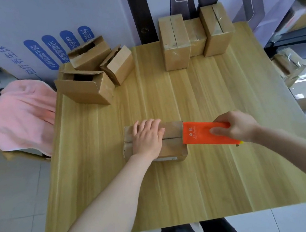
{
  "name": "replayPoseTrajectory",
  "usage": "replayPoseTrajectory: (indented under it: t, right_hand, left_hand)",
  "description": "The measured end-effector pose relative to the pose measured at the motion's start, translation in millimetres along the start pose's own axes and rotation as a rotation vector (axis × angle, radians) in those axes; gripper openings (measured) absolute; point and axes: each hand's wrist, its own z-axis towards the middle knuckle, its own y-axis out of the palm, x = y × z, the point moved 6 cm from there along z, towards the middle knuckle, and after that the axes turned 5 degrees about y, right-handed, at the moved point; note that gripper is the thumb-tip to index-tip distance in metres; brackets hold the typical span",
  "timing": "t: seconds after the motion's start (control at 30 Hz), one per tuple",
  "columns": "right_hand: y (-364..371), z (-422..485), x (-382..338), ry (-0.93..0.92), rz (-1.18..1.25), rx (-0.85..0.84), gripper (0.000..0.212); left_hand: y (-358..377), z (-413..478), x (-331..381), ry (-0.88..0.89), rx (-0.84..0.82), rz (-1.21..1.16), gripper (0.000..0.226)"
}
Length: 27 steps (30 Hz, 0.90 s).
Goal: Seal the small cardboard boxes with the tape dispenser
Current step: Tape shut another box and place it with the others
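Note:
A small cardboard box [174, 142] lies in the middle of the wooden table [180, 191], its top flaps closed along a seam. My left hand [147, 136] rests flat on its lid, fingers spread. My right hand [236, 125] grips an orange tape dispenser [199, 133], whose front edge touches the box's right end at the seam. Three open boxes [87, 88] stand at the back left. Three closed, taped boxes [174, 42] stand upright at the back right.
A pink cloth [22, 116] drapes over something left of the table. A large white carton with blue lettering [35, 34] rises behind the open boxes. Shelving with more cartons [289, 68] stands at the right. Tiled floor surrounds the table.

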Motion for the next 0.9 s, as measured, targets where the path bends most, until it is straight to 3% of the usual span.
replayPoseTrajectory:
  t: [0.17, 0.3, 0.4, 0.57, 0.8, 0.9]
  right_hand:
    - [-10, -7, 50, 0.075, -0.044, 0.012, 0.023]
    - [1, 10, 20, 0.045, -0.247, 0.027, 0.038]
    - [7, 24, -13, 0.069, -0.323, 0.020, 0.037]
    - [0, 36, -39, 0.243, -0.285, -0.008, 0.019]
    - [4, 33, -29, 0.435, -0.121, -0.075, 0.017]
    - [21, 19, -17, 0.487, -0.060, 0.018, 0.019]
  left_hand:
    - [0, 0, 2, -0.004, -0.011, 0.018, 0.052]
    - [-2, 0, 4, -0.007, 0.000, 0.026, 0.050]
    - [-4, -1, 6, -0.008, 0.010, 0.029, 0.050]
    - [-4, 0, 6, -0.026, 0.013, 0.035, 0.051]
    - [-2, -1, 6, -0.031, -0.001, 0.047, 0.056]
    - [-2, -4, 4, -0.072, 0.006, 0.036, 0.056]
